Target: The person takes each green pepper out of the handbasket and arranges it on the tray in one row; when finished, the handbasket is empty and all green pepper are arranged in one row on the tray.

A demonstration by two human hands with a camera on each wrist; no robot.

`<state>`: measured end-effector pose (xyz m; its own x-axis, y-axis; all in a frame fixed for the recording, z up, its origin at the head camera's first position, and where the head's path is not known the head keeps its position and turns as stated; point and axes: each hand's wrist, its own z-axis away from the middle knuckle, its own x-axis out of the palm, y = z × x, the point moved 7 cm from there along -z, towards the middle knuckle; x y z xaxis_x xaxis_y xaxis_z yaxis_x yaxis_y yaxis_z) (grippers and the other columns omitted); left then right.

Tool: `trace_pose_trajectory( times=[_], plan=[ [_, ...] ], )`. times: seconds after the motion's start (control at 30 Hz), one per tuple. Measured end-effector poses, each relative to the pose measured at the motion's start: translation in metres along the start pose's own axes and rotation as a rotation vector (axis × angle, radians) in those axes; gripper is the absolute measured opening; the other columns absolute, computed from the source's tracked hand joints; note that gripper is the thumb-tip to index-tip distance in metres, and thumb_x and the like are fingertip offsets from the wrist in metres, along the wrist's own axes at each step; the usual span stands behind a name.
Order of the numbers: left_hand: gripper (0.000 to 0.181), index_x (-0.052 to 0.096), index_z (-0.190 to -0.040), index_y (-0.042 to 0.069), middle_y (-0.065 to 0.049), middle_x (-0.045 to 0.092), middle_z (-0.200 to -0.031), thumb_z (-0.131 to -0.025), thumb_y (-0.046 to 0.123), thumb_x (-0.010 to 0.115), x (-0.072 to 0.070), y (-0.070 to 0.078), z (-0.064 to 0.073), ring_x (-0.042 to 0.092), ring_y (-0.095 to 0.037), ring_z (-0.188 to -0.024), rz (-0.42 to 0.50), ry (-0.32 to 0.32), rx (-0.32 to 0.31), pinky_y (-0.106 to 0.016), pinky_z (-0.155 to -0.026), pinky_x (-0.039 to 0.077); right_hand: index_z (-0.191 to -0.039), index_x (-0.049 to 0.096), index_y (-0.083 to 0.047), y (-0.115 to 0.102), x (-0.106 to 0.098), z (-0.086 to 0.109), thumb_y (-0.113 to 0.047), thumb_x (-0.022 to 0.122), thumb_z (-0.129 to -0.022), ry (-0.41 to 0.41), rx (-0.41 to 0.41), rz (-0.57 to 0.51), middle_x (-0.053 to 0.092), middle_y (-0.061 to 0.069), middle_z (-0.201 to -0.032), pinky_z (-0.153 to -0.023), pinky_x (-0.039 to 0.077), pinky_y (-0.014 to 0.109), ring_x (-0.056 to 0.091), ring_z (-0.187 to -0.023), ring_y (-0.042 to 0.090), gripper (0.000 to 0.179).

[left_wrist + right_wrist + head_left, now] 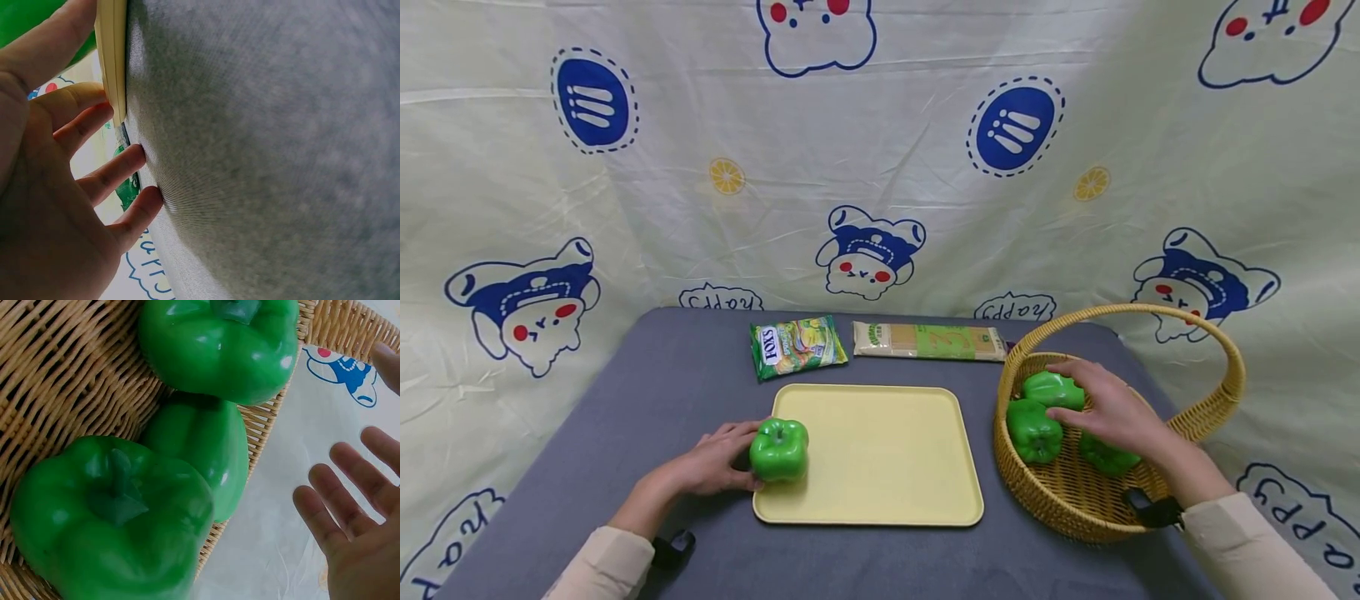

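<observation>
Left hand (718,461): lies on the grey table (625,417) at the left edge of the yellow tray (880,467), fingers and thumb curved round a green bell pepper (779,449) that sits on the tray's near-left corner; the left wrist view shows the spread fingers (112,172) resting against the grey cloth and the tray rim (112,56), with green above the thumb. Right hand (1112,412): reaches into the wicker basket (1060,500) at the right of the tray, fingers stretched out and loosely apart over the peppers inside, holding nothing; the right wrist view shows the fingers (347,506) straight and clear of the fruit. Basket contents: three green bell peppers, one at the far side (1051,388) under the fingertips, one at the left (1033,432) just beside the hand, one (1105,457) partly hidden under the palm; in the right wrist view they lie close together, stems (115,494) up, touching one another. Basket: tall arched handle (1225,367). Behind the tray, near the far table edge: a green sweets packet (796,344) and, to its right, a long flat packet of noodles (928,341), the two slightly apart. Backdrop: pale curtain (880,167) printed with blue cartoon figures
</observation>
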<state>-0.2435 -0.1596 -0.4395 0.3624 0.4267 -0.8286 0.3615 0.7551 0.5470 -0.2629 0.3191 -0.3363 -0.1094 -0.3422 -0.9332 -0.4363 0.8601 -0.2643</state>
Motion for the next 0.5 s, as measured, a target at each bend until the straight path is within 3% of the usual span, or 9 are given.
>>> trace_pose_trajectory(
  times=[0.3,0.5],
  plan=[
    [0.081,0.042,-0.142,0.008,-0.012,0.036,-0.15,-0.076,0.039,0.076,0.0,0.0,0.001,0.034,-0.039,-0.13,-0.008,0.007,0.006,-0.064,-0.095,0.027,-0.128,0.055,-0.007,0.004,0.02,-0.002,-0.038,0.072,-0.082,-0.112,0.012,-0.009,0.053,0.019,-0.129,-0.09,0.041,0.059,0.048,-0.119,0.04,0.058],
    [0.081,0.043,-0.142,0.008,-0.011,0.037,-0.15,-0.076,0.039,0.076,0.0,0.0,0.001,0.035,-0.038,-0.13,-0.01,0.011,0.002,-0.062,-0.095,0.027,-0.124,0.058,-0.008,0.002,0.028,-0.003,-0.037,0.074,-0.08,-0.134,-0.044,-0.002,0.06,0.012,-0.123,-0.092,0.042,0.055,0.053,-0.116,0.036,0.055]
  ],
)
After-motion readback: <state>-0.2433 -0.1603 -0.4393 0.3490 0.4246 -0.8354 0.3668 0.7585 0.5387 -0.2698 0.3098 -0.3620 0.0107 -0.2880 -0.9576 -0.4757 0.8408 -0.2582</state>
